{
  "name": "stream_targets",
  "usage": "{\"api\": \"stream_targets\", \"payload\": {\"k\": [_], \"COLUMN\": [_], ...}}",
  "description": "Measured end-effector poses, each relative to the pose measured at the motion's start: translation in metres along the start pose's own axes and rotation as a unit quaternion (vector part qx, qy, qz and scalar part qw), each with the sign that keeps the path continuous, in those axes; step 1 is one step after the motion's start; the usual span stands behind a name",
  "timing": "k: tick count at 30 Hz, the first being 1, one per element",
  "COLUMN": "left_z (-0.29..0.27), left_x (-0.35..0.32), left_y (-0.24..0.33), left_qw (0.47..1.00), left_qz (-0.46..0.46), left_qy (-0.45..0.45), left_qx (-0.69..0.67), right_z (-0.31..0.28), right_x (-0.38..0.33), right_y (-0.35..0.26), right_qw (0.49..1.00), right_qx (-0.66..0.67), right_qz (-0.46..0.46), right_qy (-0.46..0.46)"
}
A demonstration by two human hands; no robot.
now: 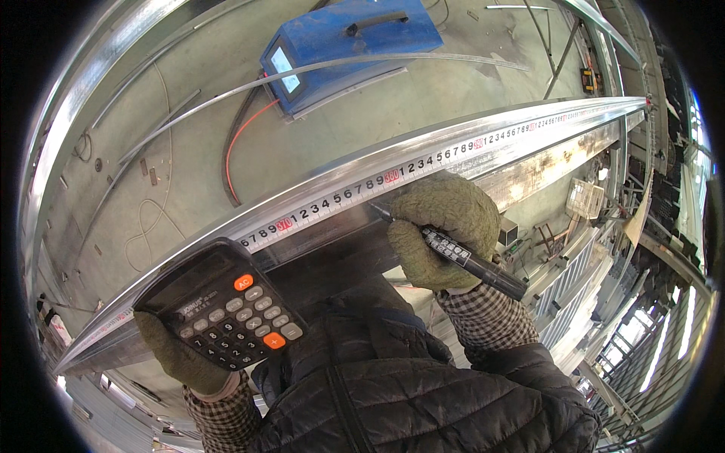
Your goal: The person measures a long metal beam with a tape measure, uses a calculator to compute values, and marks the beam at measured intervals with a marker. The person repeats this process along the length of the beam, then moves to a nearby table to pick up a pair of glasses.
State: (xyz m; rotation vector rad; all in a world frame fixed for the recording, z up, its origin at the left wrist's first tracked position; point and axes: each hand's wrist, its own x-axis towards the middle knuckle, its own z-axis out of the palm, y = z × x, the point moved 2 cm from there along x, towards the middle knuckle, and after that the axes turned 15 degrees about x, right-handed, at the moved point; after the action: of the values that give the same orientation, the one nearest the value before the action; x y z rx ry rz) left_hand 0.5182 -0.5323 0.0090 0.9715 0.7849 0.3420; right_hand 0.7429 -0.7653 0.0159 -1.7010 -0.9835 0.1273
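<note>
My gloved left hand (172, 351) is closed around the lower left side of a black calculator (226, 317) with grey, black and orange keys. In my gloved right hand (445, 223) is a black marker pen (468, 260), its tip pointing left at the metal bar just below the tape. A white tape measure (351, 195) with black and red figures lies stretched along a long shiny metal bar (521, 170), which crosses in front of me from lower left to upper right. The calculator covers part of the bar and tape.
Beyond the bar, a blue machine (355, 45) with a lit screen and a handle stands on the grey floor. An orange-red cable (240, 140) and a thin curved metal strip (204, 106) are near it. Stacked metal profiles (570, 279) lie at right.
</note>
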Motion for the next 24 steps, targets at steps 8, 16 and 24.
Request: {"api": "stream_targets", "payload": {"k": [8, 16, 24], "left_z": [-0.006, -0.003, 0.013], "left_x": [-0.001, 0.001, -0.003], "left_y": [-0.001, -0.003, 0.013], "left_qw": [0.997, 0.998, 0.995], "left_qz": [-0.012, -0.034, -0.036], "left_qy": [0.073, 0.044, -0.092], "left_qx": [0.021, 0.013, -0.027], "right_z": [0.0, -0.014, -0.012], "right_x": [0.0, -0.022, -0.046], "right_y": [-0.001, 0.002, -0.05], "right_qw": [1.0, 0.974, 0.953], "right_qx": [0.017, 0.197, 0.244], "right_qz": [0.013, 0.082, 0.151], "right_qy": [-0.005, 0.072, 0.094]}}
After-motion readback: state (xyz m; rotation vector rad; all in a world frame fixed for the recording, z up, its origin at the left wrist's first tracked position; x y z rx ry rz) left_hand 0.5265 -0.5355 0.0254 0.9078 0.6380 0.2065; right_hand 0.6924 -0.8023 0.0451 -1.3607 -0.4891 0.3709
